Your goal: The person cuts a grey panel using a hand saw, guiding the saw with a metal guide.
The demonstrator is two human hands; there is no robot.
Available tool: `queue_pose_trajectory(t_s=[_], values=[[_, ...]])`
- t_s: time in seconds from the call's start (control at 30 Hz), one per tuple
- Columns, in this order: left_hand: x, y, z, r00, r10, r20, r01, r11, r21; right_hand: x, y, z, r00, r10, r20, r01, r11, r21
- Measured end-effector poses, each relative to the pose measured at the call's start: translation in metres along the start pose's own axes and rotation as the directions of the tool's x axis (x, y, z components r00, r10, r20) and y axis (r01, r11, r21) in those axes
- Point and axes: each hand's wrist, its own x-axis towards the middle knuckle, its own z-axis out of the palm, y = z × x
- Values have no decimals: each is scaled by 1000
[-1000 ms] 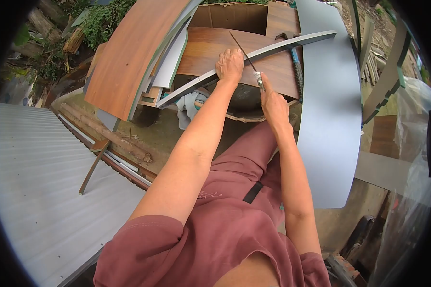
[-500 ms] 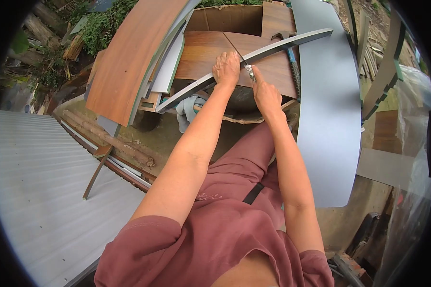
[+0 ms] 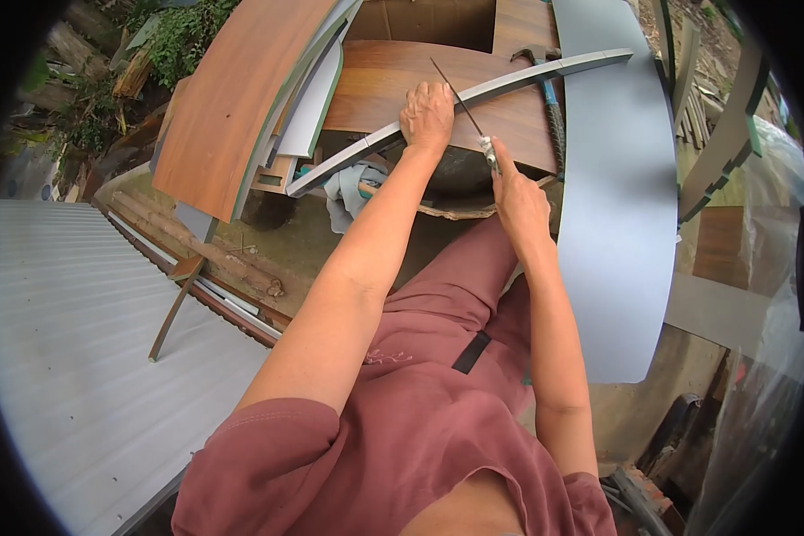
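Observation:
A long grey strip (image 3: pixel 518 80) lies slantwise across a brown wood-grain board (image 3: pixel 380 85). My left hand (image 3: pixel 427 116) is closed on the strip, left of the blade. In my right hand (image 3: pixel 519 192) is the pale, wrapped-looking handle of a thin saw (image 3: pixel 462 100), its narrow blade crossing the strip just right of my left hand and pointing up and left. A hammer (image 3: pixel 550 103) with a blue and black handle lies under the strip's right part.
A large light grey panel (image 3: pixel 612 214) stands at the right, and stacked wood-grain boards (image 3: pixel 232 98) lean at the left. Below the strip hangs a grey-blue cloth (image 3: pixel 348 192). Corrugated metal sheeting (image 3: pixel 89 357) spans the lower left. Clear plastic sheeting (image 3: pixel 759 295) hangs at far right.
My right hand and the saw have drawn back down and to the right, with the blade still across the strip. My left hand keeps its hold, and the view has shifted slightly.

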Motion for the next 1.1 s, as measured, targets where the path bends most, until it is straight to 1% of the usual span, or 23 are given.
queue_pose_trajectory(t_s=[0.03,0.1,0.13,0.23,0.27,0.33,0.37,0.43,0.47,0.53,0.57,0.63,0.7,0.77,0.83,0.9,0.93,0.97,1.03,1.1], values=[[1,1,0,1000,16,-6,-16,1000,-5,19,-4,6,999,-41,-35,41,999,7],[3,1,-2,999,-6,43,6,1000,11,42,-13,16,996,-50,-77,52,999,14],[7,0,-2,1000,4,31,-5,1000,10,50,-16,18,993,-67,-102,69,997,15],[3,-1,0,997,-18,70,18,1000,0,37,-9,23,983,-102,-151,110,993,48],[4,-2,2,997,-17,77,16,1000,11,25,-3,23,985,-105,-136,112,993,43],[6,-4,1,996,-25,85,22,999,27,-5,6,12,1000,8,-22,-7,1000,24],[5,-4,0,997,-28,74,29,1000,-4,-24,14,14,1000,4,-11,-4,1000,20],[4,-3,1,997,-38,62,40,999,-33,-51,25,15,999,-9,-49,13,997,81],[3,-2,1,999,-28,45,30,999,-43,-51,25,15,999,-11,-44,15,997,80],[2,-3,1,1000,-6,24,7,999,-52,-50,17,6,999,44,-6,-43,997,56],[3,-3,0,1000,-3,20,4,999,-48,-41,13,2,999,44,-13,-43,997,59],[-1,-1,1,1000,11,25,-9,998,-55,-11,2,-5,999,-15,-33,17,999,40],[-1,0,-1,1000,-3,19,4,999,-31,28,-8,11,995,-65,-73,65,998,8],[2,0,-1,1000,11,20,-11,1000,-21,48,-11,26,991,-63,-117,68,997,37],[4,-1,-3,997,-21,73,23,999,-30,54,-16,25,987,-74,-143,84,995,58],[1,1,-2,997,-26,73,28,999,-35,42,-11,25,992,-66,-109,77,991,107],[1,0,-2,998,-17,68,20,999,-35,33,-7,23,988,-78,-131,89,992,84],[2,0,-3,997,-27,72,29,999,-27,21,-3,22,989,-82,-119,93,992,86],[2,-1,-1,997,-18,75,21,999,-35,-10,10,18,999,-6,-37,8,999,53],[1,0,0,997,-31,66,35,998,-57,-45,22,16,999,1,-39,1,999,52]])
